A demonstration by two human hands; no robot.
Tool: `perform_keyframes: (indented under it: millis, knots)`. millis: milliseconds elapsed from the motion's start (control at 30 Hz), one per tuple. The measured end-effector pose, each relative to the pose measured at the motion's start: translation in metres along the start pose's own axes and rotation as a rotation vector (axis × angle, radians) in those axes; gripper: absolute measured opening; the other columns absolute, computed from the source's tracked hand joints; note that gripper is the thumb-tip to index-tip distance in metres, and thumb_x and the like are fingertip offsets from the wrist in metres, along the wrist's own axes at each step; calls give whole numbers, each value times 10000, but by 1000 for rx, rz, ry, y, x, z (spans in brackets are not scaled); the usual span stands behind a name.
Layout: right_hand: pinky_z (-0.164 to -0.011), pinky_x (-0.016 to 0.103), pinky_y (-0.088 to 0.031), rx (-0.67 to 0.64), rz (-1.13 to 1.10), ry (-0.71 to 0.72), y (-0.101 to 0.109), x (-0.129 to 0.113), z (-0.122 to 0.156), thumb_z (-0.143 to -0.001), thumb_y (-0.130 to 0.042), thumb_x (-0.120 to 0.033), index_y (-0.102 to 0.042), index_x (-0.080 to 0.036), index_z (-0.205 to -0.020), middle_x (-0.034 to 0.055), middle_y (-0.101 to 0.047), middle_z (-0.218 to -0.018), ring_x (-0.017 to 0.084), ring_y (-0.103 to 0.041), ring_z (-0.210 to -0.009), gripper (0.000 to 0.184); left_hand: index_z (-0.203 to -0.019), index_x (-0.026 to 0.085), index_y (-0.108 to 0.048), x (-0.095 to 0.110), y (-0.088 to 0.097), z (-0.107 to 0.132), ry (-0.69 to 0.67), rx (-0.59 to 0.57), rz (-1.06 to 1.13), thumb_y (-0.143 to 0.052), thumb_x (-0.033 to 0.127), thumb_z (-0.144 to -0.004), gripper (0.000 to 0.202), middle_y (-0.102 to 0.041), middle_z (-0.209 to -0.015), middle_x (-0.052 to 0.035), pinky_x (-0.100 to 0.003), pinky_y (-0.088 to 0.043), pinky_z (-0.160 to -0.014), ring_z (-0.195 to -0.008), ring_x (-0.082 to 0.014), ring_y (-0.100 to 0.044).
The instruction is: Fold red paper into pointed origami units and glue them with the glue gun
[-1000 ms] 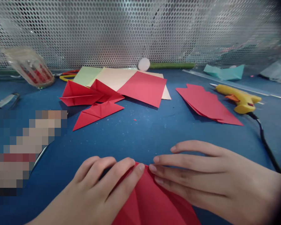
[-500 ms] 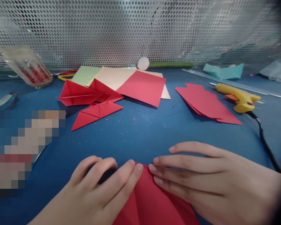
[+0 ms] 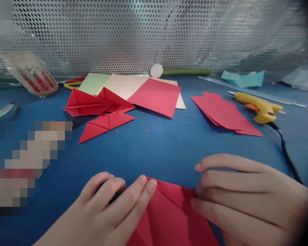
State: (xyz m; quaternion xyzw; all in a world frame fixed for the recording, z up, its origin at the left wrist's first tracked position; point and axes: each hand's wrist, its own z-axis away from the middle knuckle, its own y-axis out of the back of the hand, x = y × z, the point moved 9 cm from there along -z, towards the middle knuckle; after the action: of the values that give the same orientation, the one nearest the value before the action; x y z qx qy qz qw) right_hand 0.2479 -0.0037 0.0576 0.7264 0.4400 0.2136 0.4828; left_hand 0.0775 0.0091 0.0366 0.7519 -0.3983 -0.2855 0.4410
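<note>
A red sheet of paper (image 3: 169, 215), partly folded, lies on the blue table (image 3: 159, 147) at the near edge. My left hand (image 3: 110, 208) rests on its left side, with the fingertips pressing down near the top corner. My right hand (image 3: 246, 198) sits on the right side of the paper, fingers curled, their tips pressed on a fold edge.
Folded red paper pieces (image 3: 97, 106) and flat coloured sheets (image 3: 143, 90) lie at the middle left. A stack of red paper (image 3: 226, 114) and a yellow glue gun (image 3: 259, 107) with a black cord (image 3: 284, 150) lie to the right. A plastic container (image 3: 30, 73) leans by the mesh wall.
My right hand has slid to the right along the paper and its fingers have curled. More of the red fold shows between my hands. The left hand stays put.
</note>
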Motion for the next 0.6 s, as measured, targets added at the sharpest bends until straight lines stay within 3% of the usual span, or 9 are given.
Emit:
perform_keyframes:
  millis: [67,133,200,300,433,600]
  knots:
    - [-817,396,-593,65,-53,-74,2,4,-10,-1020,-523,-96,-665,-270,-810,-18,-656,-646,197,-594,-612,307,-1388,227,-696,3,2,3,-37,62,-39,-306,154,-1226,429,-838,-1291,68,-352,-457,-944,-1017,-169,-652]
    - [-729,369,-555,121,-107,-197,1,12,-16,-986,-540,-95,-624,-265,-870,-24,-634,-671,191,-581,-624,222,-1342,238,-733,7,5,9,-59,135,-85,-284,103,-1211,487,-831,-1285,80,-294,-480,-963,-1069,-135,-670]
    - [-705,342,-533,161,-143,-318,-3,20,-19,-980,-564,-147,-612,-262,-1004,-23,-658,-764,188,-614,-685,127,-1324,250,-745,9,7,13,-61,172,-105,-289,91,-1210,496,-819,-1301,92,-263,-479,-1026,-1118,-114,-672]
    - [-742,344,-539,148,-154,-445,-12,26,-17,-956,-624,-212,-623,-270,-1134,2,-709,-917,210,-672,-807,187,-1314,261,-744,12,8,16,-55,175,-105,-305,83,-1205,486,-816,-1311,100,-250,-483,-1051,-1122,-106,-676]
    - [-749,341,-528,134,-203,-484,-20,23,-16,-947,-616,-180,-621,-285,-950,-12,-709,-865,201,-638,-763,104,-1231,271,-735,11,10,13,-41,190,-64,-326,83,-1199,452,-836,-1224,116,-253,-520,-945,-1084,-114,-685]
    - [-707,285,-561,224,-311,-431,-22,15,-17,-907,-528,-46,-617,-278,-946,-31,-697,-780,158,-661,-670,251,-1237,249,-720,10,8,10,-34,153,-67,-272,58,-1190,489,-834,-1202,71,-281,-498,-956,-1109,-142,-665]
